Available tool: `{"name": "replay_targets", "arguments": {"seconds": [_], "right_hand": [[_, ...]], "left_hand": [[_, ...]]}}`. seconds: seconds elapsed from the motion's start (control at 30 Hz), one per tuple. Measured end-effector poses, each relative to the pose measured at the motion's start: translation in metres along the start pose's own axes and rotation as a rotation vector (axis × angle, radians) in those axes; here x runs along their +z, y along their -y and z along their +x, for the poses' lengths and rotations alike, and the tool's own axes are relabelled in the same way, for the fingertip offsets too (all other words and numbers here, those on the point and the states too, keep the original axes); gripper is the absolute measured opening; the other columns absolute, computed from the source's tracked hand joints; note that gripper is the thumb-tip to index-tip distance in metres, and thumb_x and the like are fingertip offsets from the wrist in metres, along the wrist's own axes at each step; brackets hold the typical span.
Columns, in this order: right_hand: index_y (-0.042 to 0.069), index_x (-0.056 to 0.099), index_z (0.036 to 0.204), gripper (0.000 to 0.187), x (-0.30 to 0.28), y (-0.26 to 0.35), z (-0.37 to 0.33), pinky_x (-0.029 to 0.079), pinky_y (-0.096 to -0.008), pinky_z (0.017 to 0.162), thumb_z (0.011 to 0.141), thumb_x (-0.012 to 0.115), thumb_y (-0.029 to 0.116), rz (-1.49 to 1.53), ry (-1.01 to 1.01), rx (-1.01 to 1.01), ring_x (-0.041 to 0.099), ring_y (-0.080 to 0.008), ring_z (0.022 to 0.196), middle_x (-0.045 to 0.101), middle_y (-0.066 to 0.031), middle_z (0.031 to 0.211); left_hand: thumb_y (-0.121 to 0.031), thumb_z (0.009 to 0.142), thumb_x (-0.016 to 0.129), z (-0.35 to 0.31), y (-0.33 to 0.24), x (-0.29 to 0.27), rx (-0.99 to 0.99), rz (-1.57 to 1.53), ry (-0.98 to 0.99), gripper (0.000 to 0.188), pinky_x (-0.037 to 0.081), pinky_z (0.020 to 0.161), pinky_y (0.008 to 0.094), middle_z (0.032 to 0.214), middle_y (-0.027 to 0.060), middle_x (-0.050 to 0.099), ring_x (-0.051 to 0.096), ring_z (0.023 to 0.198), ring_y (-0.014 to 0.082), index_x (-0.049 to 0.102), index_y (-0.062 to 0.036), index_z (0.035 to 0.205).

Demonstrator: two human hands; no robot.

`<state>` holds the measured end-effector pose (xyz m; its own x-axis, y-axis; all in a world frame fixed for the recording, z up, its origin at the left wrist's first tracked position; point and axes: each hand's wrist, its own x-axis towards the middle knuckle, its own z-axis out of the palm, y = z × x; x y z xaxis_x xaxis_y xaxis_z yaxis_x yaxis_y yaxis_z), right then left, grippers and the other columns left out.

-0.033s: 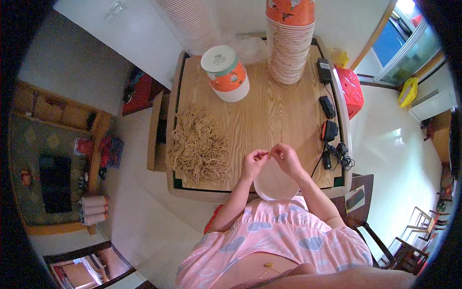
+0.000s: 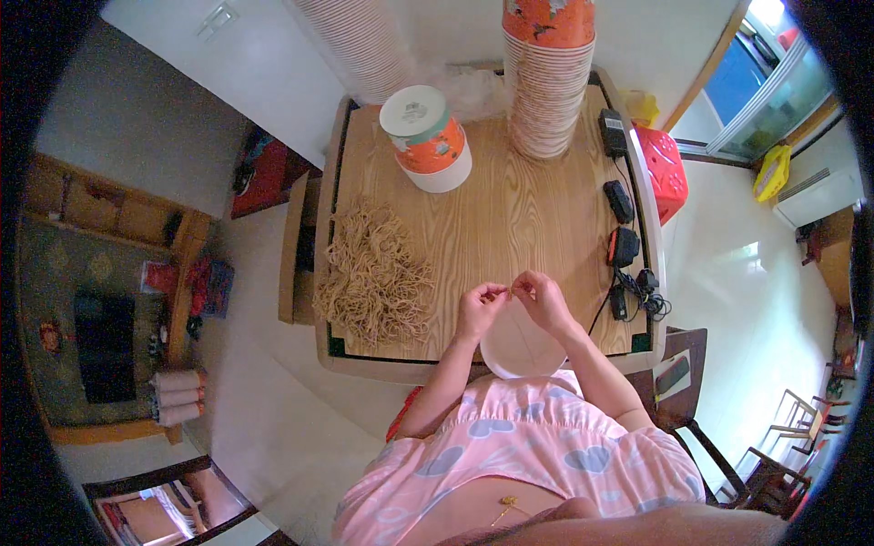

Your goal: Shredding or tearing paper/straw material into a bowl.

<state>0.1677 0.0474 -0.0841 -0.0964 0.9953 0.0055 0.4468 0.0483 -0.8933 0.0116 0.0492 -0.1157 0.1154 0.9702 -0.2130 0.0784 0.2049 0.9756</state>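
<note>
My left hand [image 2: 481, 308] and my right hand [image 2: 543, 298] meet over the near edge of the table, fingertips pinched close together. Between them is a thin tan cord, mostly hidden by the fingers. Just below them, a round white paper tub [image 2: 510, 359] rests against my lap at the table edge, a fine line showing across its pale inside. A loose heap of tan cords [image 2: 373, 273] lies to the left of my hands. Farther back stands an upside-down paper bucket [image 2: 435, 150] with an orange patterned band, set over a white one.
A tall stack of nested paper buckets [image 2: 549, 100] rises at the back right; another white stack [image 2: 355, 45] stands back left. Black adapters [image 2: 622, 246] and cables line the right edge of the wooden table [image 2: 492, 218]. A red stool [image 2: 662, 173] is beyond it, and a phone [image 2: 672, 375] lies at near right.
</note>
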Motion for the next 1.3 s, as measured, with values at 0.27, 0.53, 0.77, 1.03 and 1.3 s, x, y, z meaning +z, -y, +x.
{"name": "replay_targets", "arguments": {"seconds": [0.27,0.53,0.77,1.03,1.3], "right_hand": [[0.000,0.057,0.079,0.005,0.000,0.000,0.000,0.047,-0.0338,0.065,0.076,0.059,0.003,-0.031,-0.008,-0.021,0.058,-0.0253,0.071,0.060,-0.0122,0.074],[0.004,0.058,0.076,0.003,0.001,-0.001,0.000,0.048,-0.0372,0.064,0.076,0.059,0.007,-0.005,-0.021,-0.015,0.059,-0.0292,0.072,0.062,-0.0120,0.074],[0.003,0.059,0.077,0.002,-0.002,0.005,0.001,0.048,-0.0368,0.065,0.076,0.058,0.005,0.007,-0.018,-0.002,0.059,-0.0289,0.073,0.062,-0.0118,0.075],[0.000,0.057,0.080,0.006,0.001,-0.006,0.001,0.048,-0.0328,0.066,0.077,0.060,0.005,0.031,-0.005,-0.002,0.059,-0.0239,0.073,0.060,-0.0121,0.076],[0.000,0.057,0.079,0.005,0.001,-0.004,0.001,0.048,-0.0320,0.066,0.075,0.060,0.002,0.016,-0.020,-0.014,0.059,-0.0234,0.073,0.060,-0.0116,0.075]], "left_hand": [[-0.009,0.078,0.062,0.001,0.007,0.001,0.053,0.085,-0.051,0.012,0.046,0.058,0.0232,0.073,0.0038,0.064,0.057,0.063,0.0079,0.066,-0.0006,0.085],[-0.011,0.078,0.063,0.004,0.021,0.000,0.031,0.066,-0.079,0.013,0.046,0.058,0.0237,0.072,0.0046,0.065,0.057,0.062,0.0089,0.067,-0.0020,0.087],[-0.011,0.078,0.064,0.002,0.016,0.000,0.017,0.055,-0.067,0.011,0.045,0.058,0.0231,0.070,0.0036,0.064,0.056,0.062,0.0076,0.067,-0.0011,0.082],[-0.007,0.077,0.062,0.000,0.002,0.003,0.095,0.123,-0.142,0.020,0.047,0.063,0.0242,0.073,0.0048,0.063,0.057,0.064,0.0104,0.063,-0.0032,0.097],[-0.008,0.076,0.065,-0.005,-0.005,-0.001,0.077,0.222,-0.108,0.009,0.046,0.061,0.0249,0.073,0.0047,0.065,0.059,0.065,0.0110,0.067,-0.0023,0.082]]}}
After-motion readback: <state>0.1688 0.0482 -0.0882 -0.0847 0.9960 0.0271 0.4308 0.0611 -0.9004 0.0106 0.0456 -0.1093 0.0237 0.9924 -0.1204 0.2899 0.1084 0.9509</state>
